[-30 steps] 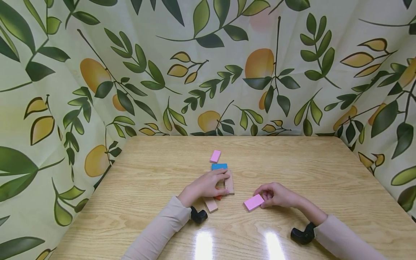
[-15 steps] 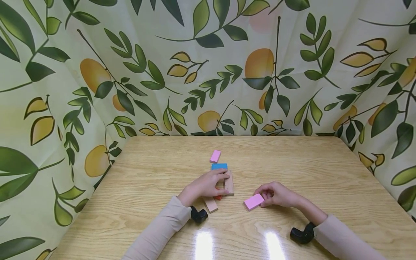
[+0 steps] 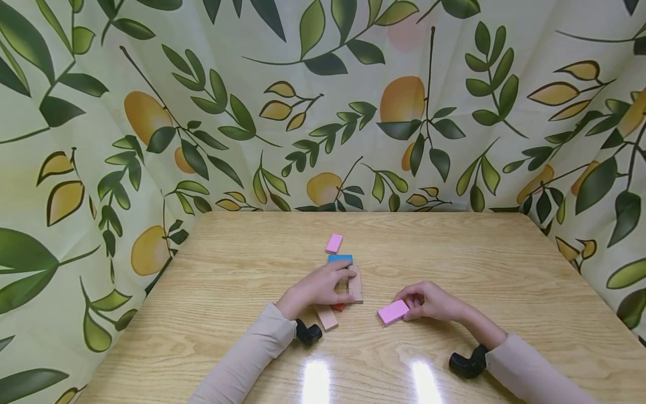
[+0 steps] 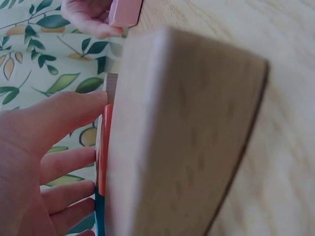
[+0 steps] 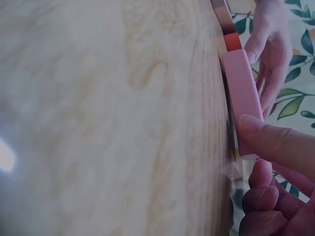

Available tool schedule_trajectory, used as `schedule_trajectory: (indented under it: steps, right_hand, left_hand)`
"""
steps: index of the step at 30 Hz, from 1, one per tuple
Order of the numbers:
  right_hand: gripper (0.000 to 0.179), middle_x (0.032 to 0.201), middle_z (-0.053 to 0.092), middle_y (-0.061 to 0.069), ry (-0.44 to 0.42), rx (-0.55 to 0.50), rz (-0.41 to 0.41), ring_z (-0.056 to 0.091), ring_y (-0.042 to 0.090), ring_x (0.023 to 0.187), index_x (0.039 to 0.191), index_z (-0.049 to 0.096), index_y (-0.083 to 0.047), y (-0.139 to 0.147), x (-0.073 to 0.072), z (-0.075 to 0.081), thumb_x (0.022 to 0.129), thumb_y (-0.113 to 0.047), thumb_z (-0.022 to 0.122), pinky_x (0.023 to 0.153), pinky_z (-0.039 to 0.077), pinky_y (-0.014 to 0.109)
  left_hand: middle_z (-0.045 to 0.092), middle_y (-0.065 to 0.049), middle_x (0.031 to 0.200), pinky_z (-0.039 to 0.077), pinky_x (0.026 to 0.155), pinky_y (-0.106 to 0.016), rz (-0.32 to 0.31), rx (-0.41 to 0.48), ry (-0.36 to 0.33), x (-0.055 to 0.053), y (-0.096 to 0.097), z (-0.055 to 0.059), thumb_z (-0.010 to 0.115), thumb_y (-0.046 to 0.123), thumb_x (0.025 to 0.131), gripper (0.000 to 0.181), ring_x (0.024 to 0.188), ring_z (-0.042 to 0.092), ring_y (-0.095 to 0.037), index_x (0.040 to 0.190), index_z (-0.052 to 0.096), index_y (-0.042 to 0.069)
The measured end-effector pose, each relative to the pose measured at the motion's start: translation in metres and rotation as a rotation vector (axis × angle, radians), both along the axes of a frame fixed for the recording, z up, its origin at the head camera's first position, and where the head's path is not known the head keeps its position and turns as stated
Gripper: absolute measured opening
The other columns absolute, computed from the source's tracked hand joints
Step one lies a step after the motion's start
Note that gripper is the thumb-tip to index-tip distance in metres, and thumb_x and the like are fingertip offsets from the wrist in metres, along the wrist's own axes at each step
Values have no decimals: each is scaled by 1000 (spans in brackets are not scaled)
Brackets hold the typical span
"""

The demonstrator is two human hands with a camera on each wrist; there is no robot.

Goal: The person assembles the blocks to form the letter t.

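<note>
My left hand (image 3: 320, 285) touches a cluster of blocks, its thumb and fingertips on a plain wooden block (image 3: 356, 284). In the left wrist view its fingers reach out fairly straight. Beneath it a red block (image 3: 338, 307) is mostly hidden, and a blue block (image 3: 341, 258) shows past the fingertips. Another wooden block (image 3: 327, 318) lies at the near side of the cluster and looms large in the left wrist view. To the right, my right hand (image 3: 429, 302) pinches a pink block (image 3: 392, 312) by one end between thumb and fingers, low over the table.
A second pink block (image 3: 334, 243) lies on the wood-grain table (image 3: 479, 252), just beyond the blue one. Black curved pieces (image 3: 308, 333) are worn at both wrists. A leaf-and-fruit patterned cloth (image 3: 323, 112) hangs behind the table and along its sides.
</note>
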State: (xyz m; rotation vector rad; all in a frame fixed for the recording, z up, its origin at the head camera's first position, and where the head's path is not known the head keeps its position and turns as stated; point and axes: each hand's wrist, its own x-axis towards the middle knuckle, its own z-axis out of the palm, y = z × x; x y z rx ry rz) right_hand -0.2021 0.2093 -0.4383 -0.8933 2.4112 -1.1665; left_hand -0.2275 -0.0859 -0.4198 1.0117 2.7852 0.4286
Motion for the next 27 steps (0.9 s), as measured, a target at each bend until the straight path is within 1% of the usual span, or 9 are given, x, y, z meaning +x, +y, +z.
schedule_trajectory:
  steps: [4, 12, 18, 21, 27]
  right_hand:
    - [32, 73, 55, -2, -5, -2, -12, 42, -5, 61, 104, 69, 6, 0, 0, 0, 77, -9, 78, 51, 36, 14]
    - [32, 73, 54, -3, -7, -8, -43, 41, -4, 62, 105, 68, 5, 0, -1, 1, 79, -12, 77, 52, 34, 15]
    - [33, 73, 53, -4, -20, -3, -74, 42, -3, 62, 106, 68, 4, 1, -4, 1, 79, -13, 77, 52, 34, 15]
    - [35, 74, 52, -5, -32, 10, -95, 42, -3, 63, 108, 67, 4, 1, -6, 1, 79, -13, 77, 53, 34, 15]
    - [35, 72, 53, -3, -1, 11, -97, 42, -3, 61, 107, 68, 5, 1, -10, 1, 79, -13, 78, 52, 35, 15]
  left_hand:
    - [39, -11, 154, 36, 118, -42, 3, 1, -11, 0, -1, 0, 66, 45, 88, 57, 143, 39, -29, 136, 55, 16]
    - [41, -12, 153, 36, 118, -42, -6, 17, -8, 0, -2, 1, 67, 43, 88, 56, 143, 40, -28, 135, 56, 14]
    - [41, -11, 154, 37, 118, -40, -21, -19, 26, 1, -1, 1, 65, 44, 90, 57, 143, 41, -27, 137, 54, 14]
    - [41, -10, 154, 36, 118, -40, -20, -30, 29, 2, 0, 0, 63, 43, 91, 57, 143, 40, -26, 139, 53, 14]
    - [39, -7, 156, 36, 119, -39, -9, -55, 34, 4, 0, -1, 61, 44, 92, 58, 144, 39, -24, 142, 50, 15]
